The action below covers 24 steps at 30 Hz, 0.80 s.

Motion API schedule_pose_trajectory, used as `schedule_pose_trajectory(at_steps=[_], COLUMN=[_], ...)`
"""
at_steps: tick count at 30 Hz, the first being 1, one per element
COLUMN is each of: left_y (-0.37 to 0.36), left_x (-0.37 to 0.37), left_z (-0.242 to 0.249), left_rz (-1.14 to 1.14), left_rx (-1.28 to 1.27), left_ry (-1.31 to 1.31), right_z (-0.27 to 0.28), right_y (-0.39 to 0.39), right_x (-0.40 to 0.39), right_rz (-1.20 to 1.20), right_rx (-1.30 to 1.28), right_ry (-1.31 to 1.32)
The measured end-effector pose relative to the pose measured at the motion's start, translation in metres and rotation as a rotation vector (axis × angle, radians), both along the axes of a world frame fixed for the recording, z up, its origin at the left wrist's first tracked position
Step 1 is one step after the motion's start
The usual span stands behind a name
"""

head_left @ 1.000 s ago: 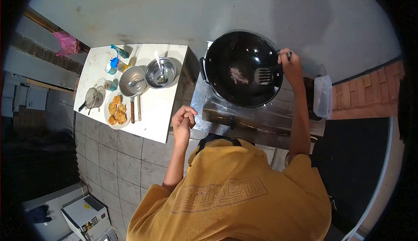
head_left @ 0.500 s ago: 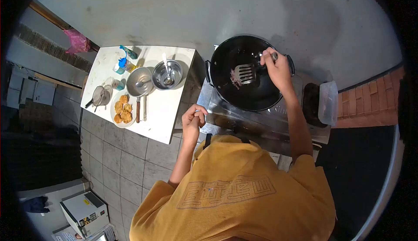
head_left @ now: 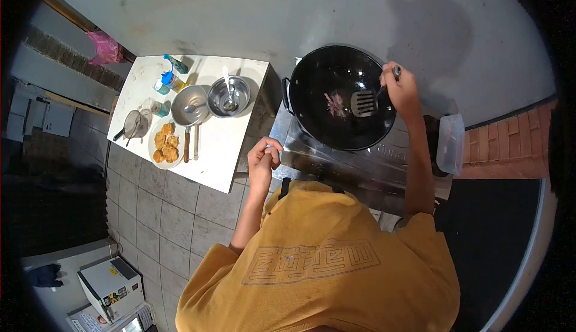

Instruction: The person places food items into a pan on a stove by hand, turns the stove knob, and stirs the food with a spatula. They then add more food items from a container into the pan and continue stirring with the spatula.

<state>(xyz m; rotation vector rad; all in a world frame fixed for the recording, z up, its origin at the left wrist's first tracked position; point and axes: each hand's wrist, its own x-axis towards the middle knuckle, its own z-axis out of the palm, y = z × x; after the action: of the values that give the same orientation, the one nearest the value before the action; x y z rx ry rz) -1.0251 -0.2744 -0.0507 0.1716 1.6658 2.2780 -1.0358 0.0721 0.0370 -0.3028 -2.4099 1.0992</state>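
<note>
My right hand [head_left: 402,91] is closed round the handle of a slotted metal spatula [head_left: 363,103], over the right side of a black wok [head_left: 324,131]. The spatula's flat end is inside the wok, to the right of a small heap of reddish sliced food [head_left: 335,106]. My left hand [head_left: 264,155] hangs in the air left of the wok's near edge, its fingers curled in, with nothing visible in them. The wok sits on a metal stove [head_left: 348,167].
A white table [head_left: 216,167] on the left bears a steel bowl [head_left: 242,95] with a spoon, a steel pan [head_left: 191,105], a plate of fried pieces [head_left: 166,143], a strainer [head_left: 135,125] and jars. A clear plastic container [head_left: 450,145] stands right of the stove.
My right hand and the spatula have moved right, away from the food, which now lies apart from the spatula's flat end. My left hand stays curled in nearly the same place.
</note>
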Motion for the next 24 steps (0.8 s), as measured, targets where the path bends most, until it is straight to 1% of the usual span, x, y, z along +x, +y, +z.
schedule_pose_trajectory(at_steps=[2,5,7,9,12,13,14,16,19,20,22,24], left_y=[-0.003,-0.004,-0.005,-0.007,-0.010,-0.010,-0.011,-0.015,-0.018,-0.019,-0.021,-0.023], left_x=[-0.002,-0.003,-0.003,-0.004,-0.004,-0.004,-0.004,-0.002,-0.002,-0.002,-0.001,0.000], left_z=[-0.002,-0.001,0.000,0.000,0.000,0.001,0.002,0.005,0.005,0.001,0.001,0.002], left_rz=[-0.016,-0.034,-0.035,-0.041,-0.040,-0.038,-0.037,-0.034,-0.024,-0.018,-0.007,0.020], left_rx=[-0.015,-0.026,-0.021,-0.011,-0.022,-0.022,-0.016,-0.013,-0.021,-0.006,0.011,0.011], left_ry=[0.018,0.036,0.039,0.038,0.038,0.039,0.033,0.025,0.027,0.038,0.043,0.038], right_z=[-0.010,-0.040,-0.052,-0.062,-0.064,-0.057,-0.050,-0.035,-0.010,-0.005,0.002,0.011], right_y=[0.012,0.024,0.021,0.011,-0.009,-0.020,-0.029,-0.050,-0.073,-0.075,-0.078,-0.079], right_x=[-0.002,-0.008,-0.010,-0.013,-0.016,-0.017,-0.017,-0.018,-0.016,-0.015,-0.015,-0.012], right_rz=[-0.033,-0.045,-0.053,-0.056,-0.007,-0.022,0.015,0.052,0.104,0.106,0.124,0.127], right_rx=[-0.012,-0.084,-0.132,-0.324,-0.349,-0.327,-0.246,-0.119,-0.065,-0.062,0.037,0.044], right_ry=[-0.040,-0.002,0.029,0.032,0.094,0.056,0.046,0.127,0.113,0.111,0.082,0.064])
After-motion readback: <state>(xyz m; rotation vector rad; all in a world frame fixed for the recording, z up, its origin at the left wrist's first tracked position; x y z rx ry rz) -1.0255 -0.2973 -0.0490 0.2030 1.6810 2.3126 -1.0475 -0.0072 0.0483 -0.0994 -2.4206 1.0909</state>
